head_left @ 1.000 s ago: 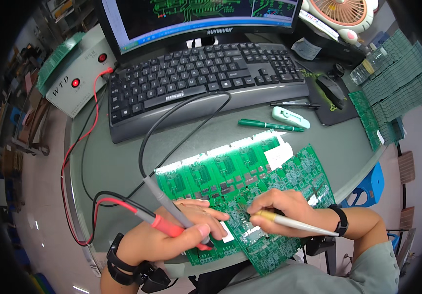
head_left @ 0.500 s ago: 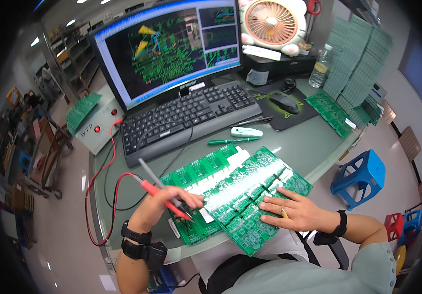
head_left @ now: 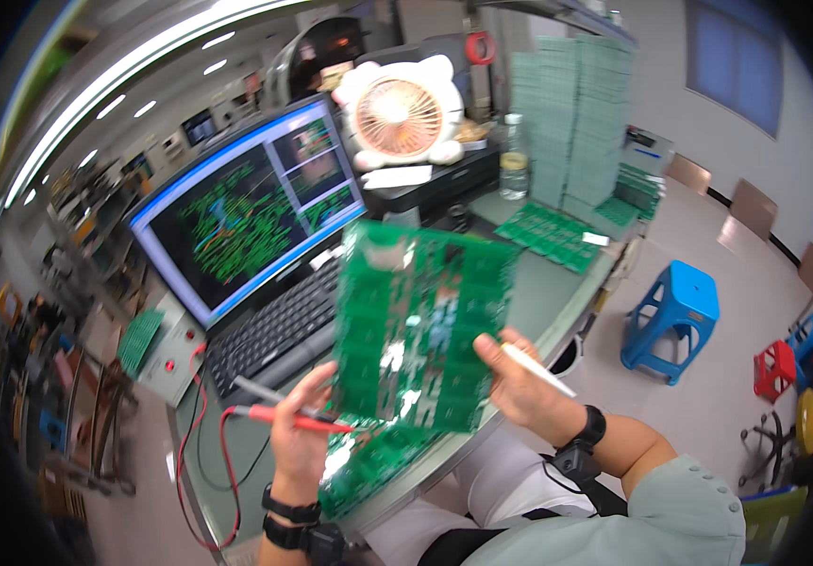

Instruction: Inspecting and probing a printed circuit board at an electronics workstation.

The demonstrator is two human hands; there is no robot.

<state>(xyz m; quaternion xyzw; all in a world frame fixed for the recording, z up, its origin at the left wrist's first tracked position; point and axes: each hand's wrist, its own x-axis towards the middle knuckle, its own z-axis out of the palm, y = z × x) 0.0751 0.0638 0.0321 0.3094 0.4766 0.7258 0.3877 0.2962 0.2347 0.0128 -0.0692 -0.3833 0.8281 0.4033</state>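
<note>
A green circuit board panel (head_left: 378,311) is raised and tilted up above the desk. My right hand (head_left: 524,391) grips its right edge with thumb and fingers, and a slim white pen-like stick (head_left: 536,369) is tucked in that hand too. My left hand (head_left: 300,451) is closed on a red test probe (head_left: 298,419) and a grey test probe (head_left: 260,389), its fingers against the panel's lower left edge. More green circuit boards (head_left: 383,464) lie on the desk beneath, partly hidden by the raised panel.
Behind the panel are a keyboard (head_left: 265,332), a monitor (head_left: 236,212) and a fan (head_left: 398,115). A tester box (head_left: 176,370) with red and black leads stands left. Tall board stacks (head_left: 571,123), a bottle (head_left: 514,158) and a flat board (head_left: 550,236) are back right. A blue stool (head_left: 675,316) stands right.
The upper panel has been lifted off the lower boards and tilted up, with my right hand now gripping its edge. My left hand has moved with the probes. The head view has shifted.
</note>
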